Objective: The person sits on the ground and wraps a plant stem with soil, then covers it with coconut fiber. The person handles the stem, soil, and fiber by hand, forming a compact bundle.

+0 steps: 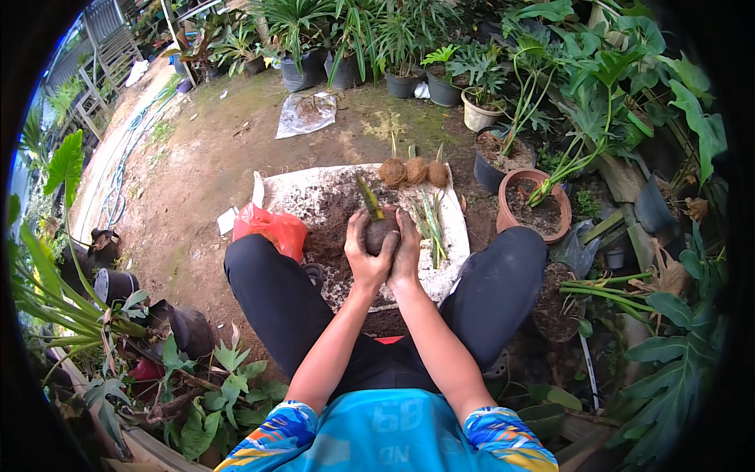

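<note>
Between my cupped palms sits a dark ball of soil (pixel 378 235) with a yellow-edged snake plant leaf (pixel 369 198) standing out of its top. My left hand (pixel 365 251) presses it from the left, and my right hand (pixel 406 251) wraps its right side; both are soil-stained. Beneath lies a white woven sack (pixel 457 236) strewn with dark soil (pixel 330 227). Three brown fibre-wrapped balls (pixel 416 170), each with a leaf cutting, stand in a row at its far right. Loose snake plant leaves (pixel 433 227) lie right of my hands. A red plastic bag (pixel 270 229) rests at the left.
A terracotta pot (pixel 506 218) and a black pot (pixel 488 171) with plants stand right of the sack. Potted plants line the far side. A clear plastic sheet (pixel 304 121) lies on the ground beyond. A blue hose (pixel 121 171) runs along the left.
</note>
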`<state>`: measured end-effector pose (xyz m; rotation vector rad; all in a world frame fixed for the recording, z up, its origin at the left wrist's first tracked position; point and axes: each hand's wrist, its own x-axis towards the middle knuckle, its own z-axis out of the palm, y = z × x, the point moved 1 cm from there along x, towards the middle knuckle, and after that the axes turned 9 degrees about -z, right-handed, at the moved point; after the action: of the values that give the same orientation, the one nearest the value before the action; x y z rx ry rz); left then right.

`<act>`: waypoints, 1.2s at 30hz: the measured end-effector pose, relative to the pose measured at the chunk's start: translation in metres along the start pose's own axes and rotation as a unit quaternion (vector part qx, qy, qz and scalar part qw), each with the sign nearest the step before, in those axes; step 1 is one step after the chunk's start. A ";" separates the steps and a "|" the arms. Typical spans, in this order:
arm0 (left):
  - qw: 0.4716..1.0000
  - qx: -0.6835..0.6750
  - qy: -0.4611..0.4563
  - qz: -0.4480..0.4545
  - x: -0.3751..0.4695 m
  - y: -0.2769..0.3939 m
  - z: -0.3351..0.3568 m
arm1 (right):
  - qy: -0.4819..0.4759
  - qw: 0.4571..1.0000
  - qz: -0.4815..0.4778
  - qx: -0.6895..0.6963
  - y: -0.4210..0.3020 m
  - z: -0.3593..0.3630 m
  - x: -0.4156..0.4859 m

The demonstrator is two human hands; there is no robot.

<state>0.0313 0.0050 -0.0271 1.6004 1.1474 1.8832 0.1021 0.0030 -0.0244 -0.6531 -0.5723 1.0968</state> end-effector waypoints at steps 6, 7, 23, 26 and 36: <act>0.957 -0.213 0.011 -0.199 0.001 -0.009 -0.010 | -0.018 0.998 0.056 0.008 -0.009 0.003 0.005; 0.967 -0.183 0.003 -0.176 0.002 -0.010 -0.010 | 0.000 0.994 0.103 0.036 -0.012 0.002 0.007; 1.000 0.002 0.007 0.010 0.004 0.003 0.005 | -0.026 0.981 0.129 0.142 0.014 -0.019 0.020; 0.999 -0.022 0.020 -0.015 0.010 0.010 0.009 | -0.020 0.981 0.113 0.157 0.015 -0.014 0.026; 0.997 -0.033 0.041 -0.063 0.059 0.021 0.041 | -0.027 0.986 0.065 0.153 -0.020 0.014 0.072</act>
<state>0.0596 0.0506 0.0255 1.3945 1.1778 1.8991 0.1299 0.0663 0.0069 -0.3979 -0.3990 1.2976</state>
